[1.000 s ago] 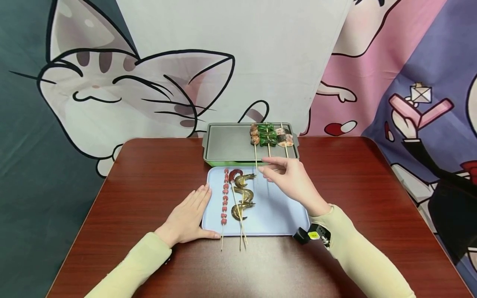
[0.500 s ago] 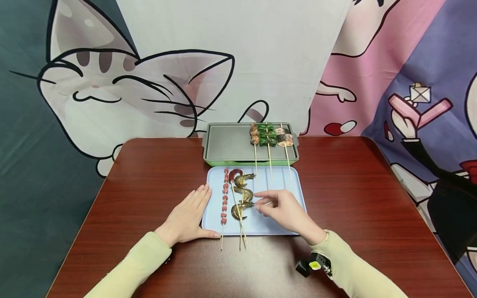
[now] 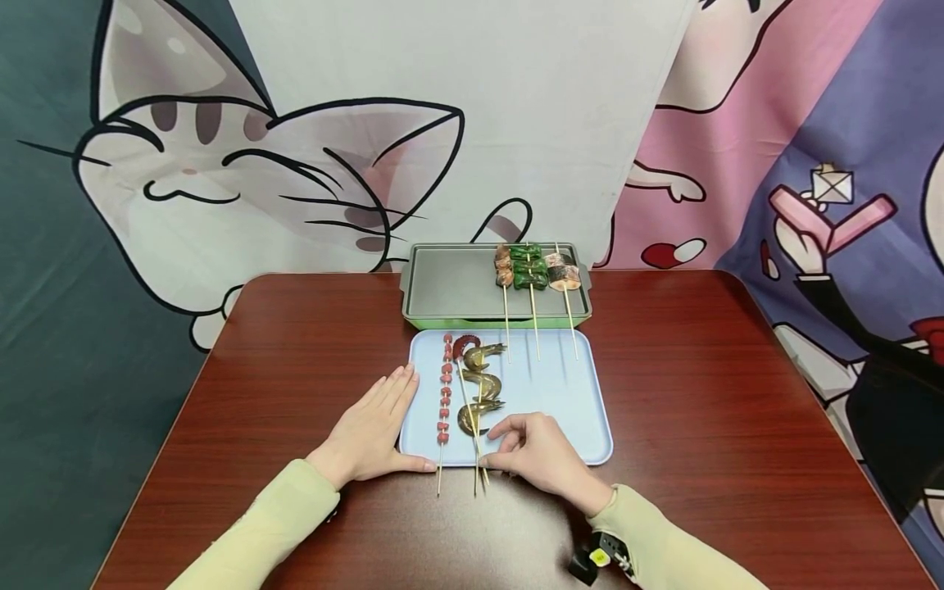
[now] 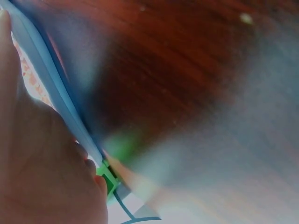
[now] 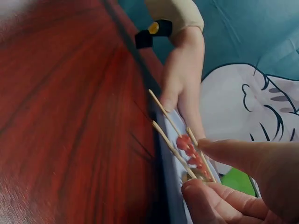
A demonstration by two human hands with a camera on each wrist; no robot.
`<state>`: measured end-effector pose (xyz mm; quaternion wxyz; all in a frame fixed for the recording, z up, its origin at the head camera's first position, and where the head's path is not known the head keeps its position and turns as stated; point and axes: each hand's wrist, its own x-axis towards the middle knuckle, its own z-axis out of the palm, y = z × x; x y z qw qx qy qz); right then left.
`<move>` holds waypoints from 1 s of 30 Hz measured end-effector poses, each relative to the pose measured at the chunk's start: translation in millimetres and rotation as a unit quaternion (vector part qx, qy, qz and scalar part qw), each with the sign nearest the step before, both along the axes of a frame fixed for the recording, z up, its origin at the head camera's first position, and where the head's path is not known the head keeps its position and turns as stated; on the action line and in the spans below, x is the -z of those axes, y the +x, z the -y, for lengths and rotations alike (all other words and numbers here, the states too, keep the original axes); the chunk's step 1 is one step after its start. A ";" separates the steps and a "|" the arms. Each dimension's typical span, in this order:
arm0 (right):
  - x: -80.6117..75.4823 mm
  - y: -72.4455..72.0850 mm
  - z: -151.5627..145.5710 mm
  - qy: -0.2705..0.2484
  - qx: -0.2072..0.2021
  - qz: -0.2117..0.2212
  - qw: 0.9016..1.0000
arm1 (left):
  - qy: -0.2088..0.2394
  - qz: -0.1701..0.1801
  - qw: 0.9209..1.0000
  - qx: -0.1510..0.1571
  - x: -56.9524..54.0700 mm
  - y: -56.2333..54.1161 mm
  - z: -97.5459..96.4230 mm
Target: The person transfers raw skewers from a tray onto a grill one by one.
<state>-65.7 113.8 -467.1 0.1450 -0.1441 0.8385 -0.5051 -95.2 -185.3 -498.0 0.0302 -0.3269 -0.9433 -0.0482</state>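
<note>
My right hand [image 3: 537, 452] is at the tray's front edge, thumb and fingers apart around the lower ends of two crossing skewers. In the right wrist view the thumb tip [image 5: 203, 145] is right at one stick, and a gap shows between thumb and fingers. One of these skewers holds several shrimp [image 3: 483, 387]; the other bears a dark red curled piece [image 3: 465, 341]. To their left lies a skewer of small red chunks [image 3: 446, 392]. My left hand [image 3: 374, 426] lies flat with spread thumb against the left edge of the light blue tray [image 3: 560, 393].
Behind the tray stands a grey grill pan [image 3: 450, 283] with a green base. On its right side lie a brown meat skewer [image 3: 504, 266], a green pepper skewer [image 3: 528, 267] and a fish skewer [image 3: 563, 272], sticks reaching over the tray. A brown wooden table [image 3: 701, 393] bears everything.
My right hand has come away from the skewers on the grill pan and moved down and left to the shrimp skewer's stick end. The left hand has stayed put.
</note>
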 end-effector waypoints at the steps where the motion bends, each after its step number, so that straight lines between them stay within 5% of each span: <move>1: 0.3 1.3 1.5 -0.004 -0.003 0.004 1.000 | 0.000 0.001 1.000 0.000 -0.4 0.2 -0.1; 9: 0.8 10.8 10.7 -0.052 -0.031 0.052 0.997 | 0.018 0.002 1.000 0.004 -3.7 1.2 -0.6; 14: 1.0 15.2 13.9 -0.038 -0.047 0.037 0.997 | 0.007 0.002 1.000 0.002 -4.4 1.4 -0.7; 22: 6.6 22.4 15.6 -0.010 -0.032 0.062 0.998 | 0.009 0.002 1.000 0.002 -7.1 2.1 -1.3; 30: 8.2 27.1 18.7 -0.066 -0.018 0.109 0.992 | 0.001 0.008 1.000 -0.005 -0.4 1.3 0.0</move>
